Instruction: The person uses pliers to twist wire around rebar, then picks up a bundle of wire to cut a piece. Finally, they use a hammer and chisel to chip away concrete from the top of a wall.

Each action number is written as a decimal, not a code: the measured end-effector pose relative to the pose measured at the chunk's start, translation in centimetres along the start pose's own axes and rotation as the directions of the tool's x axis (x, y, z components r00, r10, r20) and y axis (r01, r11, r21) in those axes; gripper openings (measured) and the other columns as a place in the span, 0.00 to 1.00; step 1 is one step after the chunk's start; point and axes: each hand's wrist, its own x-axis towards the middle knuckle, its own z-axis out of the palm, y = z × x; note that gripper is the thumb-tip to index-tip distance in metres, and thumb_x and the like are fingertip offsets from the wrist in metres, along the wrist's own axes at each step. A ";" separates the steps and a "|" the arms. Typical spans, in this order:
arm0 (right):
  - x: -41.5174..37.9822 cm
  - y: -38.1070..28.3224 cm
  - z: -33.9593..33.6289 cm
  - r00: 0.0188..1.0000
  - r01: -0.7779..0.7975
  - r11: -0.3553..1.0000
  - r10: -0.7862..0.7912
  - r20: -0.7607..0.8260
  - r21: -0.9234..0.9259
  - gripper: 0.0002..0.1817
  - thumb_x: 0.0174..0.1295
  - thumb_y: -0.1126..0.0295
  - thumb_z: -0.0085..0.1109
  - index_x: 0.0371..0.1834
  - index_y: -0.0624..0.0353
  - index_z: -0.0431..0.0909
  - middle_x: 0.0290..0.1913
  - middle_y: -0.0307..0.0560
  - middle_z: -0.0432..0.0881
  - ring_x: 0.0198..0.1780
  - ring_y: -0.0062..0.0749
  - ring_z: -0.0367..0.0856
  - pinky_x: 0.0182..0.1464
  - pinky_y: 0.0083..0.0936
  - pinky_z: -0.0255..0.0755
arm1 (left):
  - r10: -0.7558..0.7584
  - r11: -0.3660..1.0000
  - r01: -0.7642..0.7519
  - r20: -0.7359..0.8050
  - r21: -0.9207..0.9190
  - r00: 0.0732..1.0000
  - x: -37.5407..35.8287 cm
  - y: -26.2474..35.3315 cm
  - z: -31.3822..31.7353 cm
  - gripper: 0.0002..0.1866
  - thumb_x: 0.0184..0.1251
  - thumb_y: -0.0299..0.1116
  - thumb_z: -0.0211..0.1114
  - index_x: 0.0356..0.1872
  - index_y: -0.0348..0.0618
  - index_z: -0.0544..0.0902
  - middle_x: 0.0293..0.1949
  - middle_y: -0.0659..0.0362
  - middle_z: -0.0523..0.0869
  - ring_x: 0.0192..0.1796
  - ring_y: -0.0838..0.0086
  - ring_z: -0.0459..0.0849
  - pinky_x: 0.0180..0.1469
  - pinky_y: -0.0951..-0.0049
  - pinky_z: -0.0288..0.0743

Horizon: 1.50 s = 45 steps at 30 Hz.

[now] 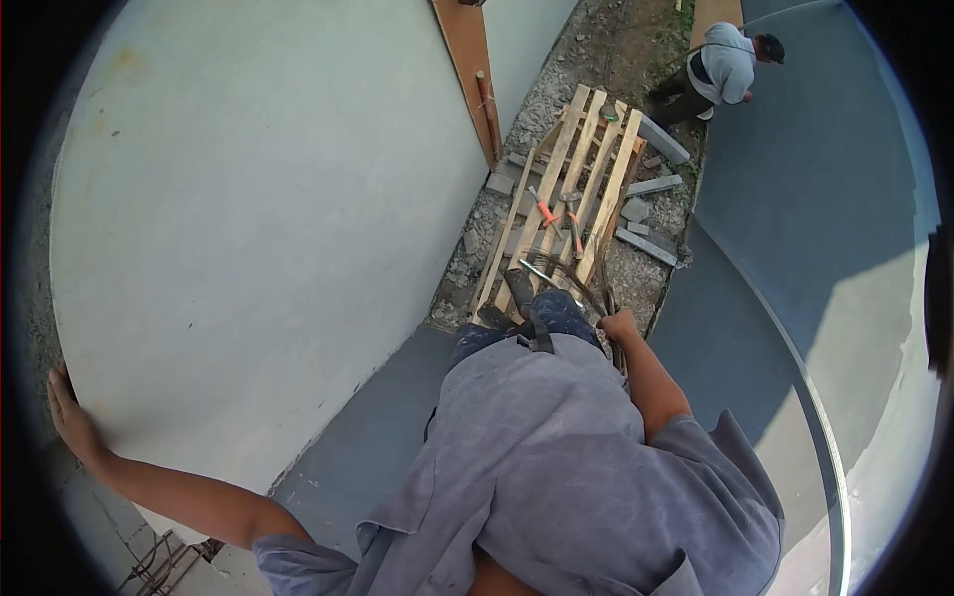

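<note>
My left hand lies with its fingers stretched out against the far left edge of a large pale panel. My right hand is closed around a bundle of thin dark wire beside my right hip. The wire arcs forward over a slatted wooden pallet under my feet. On the slats lie a red-handled chisel and a hammer with a red grip. A shiny metal bar shows just in front of my legs, partly crossed by the wire.
A person in a light shirt stands at the far right by a blue-grey wall. Concrete pieces and rubble lie around the pallet. A brown wooden board leans at the panel's far side. Rusty bars stick out at lower left.
</note>
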 end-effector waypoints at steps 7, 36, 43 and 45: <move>-4.3 0.8 -1.2 0.982 -0.184 0.964 0.188 -0.003 0.190 0.17 0.45 0.72 0.73 0.31 0.78 0.81 0.29 0.60 0.85 0.24 0.39 0.84 0.27 0.35 0.77 | 0.075 0.995 -0.072 -0.039 0.075 0.996 -1.7 2.1 0.8 0.25 0.79 0.50 0.48 0.56 0.40 0.82 0.51 0.58 0.85 0.50 0.72 0.80 0.56 0.73 0.71; 3.3 -4.1 -8.1 0.982 -0.142 0.985 0.153 -0.114 0.098 0.21 0.50 0.69 0.64 0.45 0.74 0.80 0.46 0.71 0.83 0.52 0.57 0.85 0.52 0.41 0.78 | 0.056 0.991 -0.066 -0.087 -0.120 0.995 -0.8 1.4 1.4 0.21 0.79 0.45 0.51 0.41 0.36 0.81 0.50 0.53 0.87 0.54 0.71 0.81 0.63 0.72 0.68; 11.0 -7.0 -11.6 0.984 0.042 0.997 -0.031 -0.177 0.059 0.17 0.48 0.71 0.72 0.35 0.75 0.80 0.28 0.59 0.84 0.25 0.43 0.85 0.27 0.37 0.79 | 0.298 0.935 -0.327 -0.195 -0.136 0.934 -2.7 18.9 8.0 0.19 0.81 0.44 0.47 0.41 0.41 0.81 0.50 0.53 0.87 0.56 0.68 0.82 0.60 0.65 0.72; 11.2 -8.3 -13.3 0.988 0.044 0.997 -0.034 -0.149 0.064 0.17 0.48 0.71 0.73 0.34 0.75 0.80 0.27 0.58 0.84 0.24 0.42 0.85 0.26 0.36 0.78 | 0.266 0.960 -0.275 -0.128 -0.052 0.955 -1.3 23.0 10.5 0.19 0.80 0.44 0.46 0.43 0.41 0.81 0.47 0.53 0.87 0.53 0.64 0.83 0.57 0.62 0.73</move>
